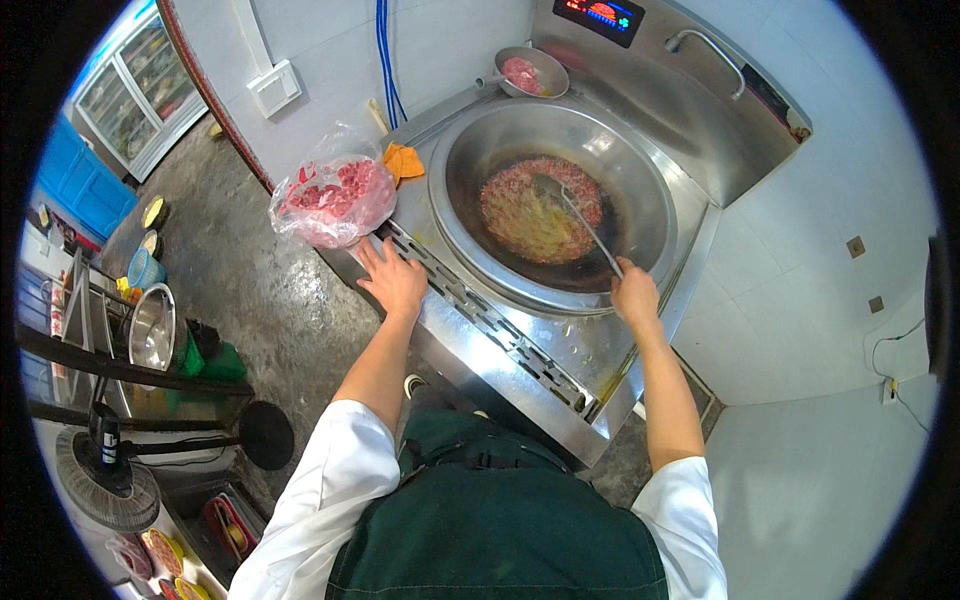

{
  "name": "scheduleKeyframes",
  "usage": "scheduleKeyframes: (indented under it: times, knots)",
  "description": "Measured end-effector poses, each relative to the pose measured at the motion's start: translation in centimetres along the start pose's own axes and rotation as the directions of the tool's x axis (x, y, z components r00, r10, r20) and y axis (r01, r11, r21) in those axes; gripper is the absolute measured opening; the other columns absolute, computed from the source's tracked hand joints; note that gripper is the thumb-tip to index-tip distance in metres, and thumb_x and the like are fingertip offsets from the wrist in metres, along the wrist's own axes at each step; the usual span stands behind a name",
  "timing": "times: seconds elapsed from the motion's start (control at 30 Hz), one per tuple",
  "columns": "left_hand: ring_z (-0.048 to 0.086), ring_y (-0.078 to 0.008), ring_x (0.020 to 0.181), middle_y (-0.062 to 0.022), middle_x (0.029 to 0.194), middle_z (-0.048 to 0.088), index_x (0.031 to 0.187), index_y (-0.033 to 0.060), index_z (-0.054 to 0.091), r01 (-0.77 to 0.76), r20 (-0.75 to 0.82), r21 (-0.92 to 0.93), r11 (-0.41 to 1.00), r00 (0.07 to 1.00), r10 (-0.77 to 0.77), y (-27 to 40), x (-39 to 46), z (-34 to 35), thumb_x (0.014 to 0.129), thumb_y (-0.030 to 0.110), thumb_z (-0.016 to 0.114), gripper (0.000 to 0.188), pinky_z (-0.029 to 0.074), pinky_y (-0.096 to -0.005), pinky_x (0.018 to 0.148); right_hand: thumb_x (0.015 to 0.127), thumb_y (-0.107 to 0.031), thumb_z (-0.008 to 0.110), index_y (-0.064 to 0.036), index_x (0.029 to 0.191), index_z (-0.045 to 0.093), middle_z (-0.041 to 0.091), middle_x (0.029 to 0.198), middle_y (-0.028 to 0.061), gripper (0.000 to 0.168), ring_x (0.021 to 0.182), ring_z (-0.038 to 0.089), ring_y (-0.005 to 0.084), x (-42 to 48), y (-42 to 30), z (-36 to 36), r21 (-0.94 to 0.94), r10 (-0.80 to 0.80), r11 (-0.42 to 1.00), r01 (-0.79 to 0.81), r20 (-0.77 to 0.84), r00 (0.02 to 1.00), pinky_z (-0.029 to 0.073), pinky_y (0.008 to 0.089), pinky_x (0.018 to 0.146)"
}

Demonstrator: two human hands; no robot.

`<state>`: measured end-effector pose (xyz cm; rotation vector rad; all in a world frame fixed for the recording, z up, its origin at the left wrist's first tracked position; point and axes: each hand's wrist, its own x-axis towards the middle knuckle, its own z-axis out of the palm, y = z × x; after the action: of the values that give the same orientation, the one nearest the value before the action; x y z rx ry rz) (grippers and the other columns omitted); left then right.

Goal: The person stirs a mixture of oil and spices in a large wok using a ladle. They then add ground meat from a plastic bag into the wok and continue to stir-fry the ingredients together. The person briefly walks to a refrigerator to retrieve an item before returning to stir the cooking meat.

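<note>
In my right hand is the handle of a long metal ladle. The ladle's head dips into oil with reddish minced bits at the bottom of a large steel wok. My left hand rests on the front edge of the steel stove, fingers spread, holding nothing. Just beyond its fingertips sits a clear plastic bag of raw red meat. An orange cloth lies between that bag and the wok.
Behind the wok stands a metal bowl with raw meat. A faucet and a lit control panel are on the backsplash. Slots run along the stove's front. A steel basin and a covered fan are at left.
</note>
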<state>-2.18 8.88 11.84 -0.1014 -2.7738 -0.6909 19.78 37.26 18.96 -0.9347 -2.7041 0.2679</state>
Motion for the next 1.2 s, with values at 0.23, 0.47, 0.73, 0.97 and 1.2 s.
scheduleKeyframes:
  times: [0.23,0.47,0.73,0.97,1.2]
  knots:
    - [0.019,-0.0354,0.14,-0.0178,0.148,0.023,0.126,0.0078,0.046,0.009,0.011,0.034,0.999,1.0,-0.009,0.2,-0.1,-0.2,0.077,0.019,0.056,0.051,0.032,-0.0673,0.096,0.082,-0.02,0.065,-0.003,0.11,0.062,0.067,0.087,0.0177,0.033,0.081,0.065,0.0309,0.9,5.1,0.9,0.339,0.3,0.902,-0.268,-0.044,0.953,0.049,0.0391,0.072]
    - [0.018,-0.0344,0.14,-0.0173,0.149,0.022,0.127,0.0078,0.045,0.005,0.028,0.021,1.0,1.0,-0.005,0.7,0.0,-0.3,0.076,0.018,0.056,0.053,0.031,-0.0672,0.096,0.082,-0.015,0.066,-0.002,0.1,0.057,0.061,0.074,0.0122,0.024,0.059,0.058,0.0223,-1.1,8.2,0.6,0.39,0.392,0.835,-0.389,0.076,0.917,0.045,0.036,0.052]
    - [0.017,-0.0343,0.141,-0.0172,0.149,0.022,0.128,0.0089,0.044,0.015,0.049,0.017,1.0,0.999,-0.016,0.1,0.0,-0.4,0.076,0.019,0.056,0.054,0.031,-0.0677,0.096,0.083,-0.007,0.063,-0.005,0.093,0.052,0.048,0.063,0.0011,0.015,0.042,0.037,0.0068,-4.3,1.8,-3.6,0.679,0.317,0.274,-0.682,0.606,0.73,0.022,0.0231,0.034]
    - [0.017,-0.0345,0.14,-0.0177,0.148,0.023,0.127,0.0079,0.045,-0.002,0.028,0.007,1.0,1.0,0.002,0.4,0.0,0.0,0.077,0.019,0.056,0.053,0.031,-0.0681,0.097,0.084,-0.013,0.065,-0.001,0.104,0.057,0.054,0.067,0.005,0.025,0.043,0.045,0.0128,-2.8,8.8,1.7,0.412,0.272,0.88,-0.236,-0.031,0.962,0.033,0.0286,0.037]
    - [0.017,-0.0344,0.14,-0.0179,0.148,0.024,0.127,0.0081,0.046,0.009,0.018,0.036,0.999,1.0,-0.01,0.0,-0.1,-0.2,0.077,0.02,0.056,0.052,0.032,-0.0679,0.096,0.083,-0.012,0.064,0.0,0.1,0.057,0.053,0.065,0.0062,0.022,0.047,0.048,0.0154,-4.4,4.0,-1.7,0.461,0.37,0.781,-0.421,0.201,0.907,0.037,0.0318,0.04]
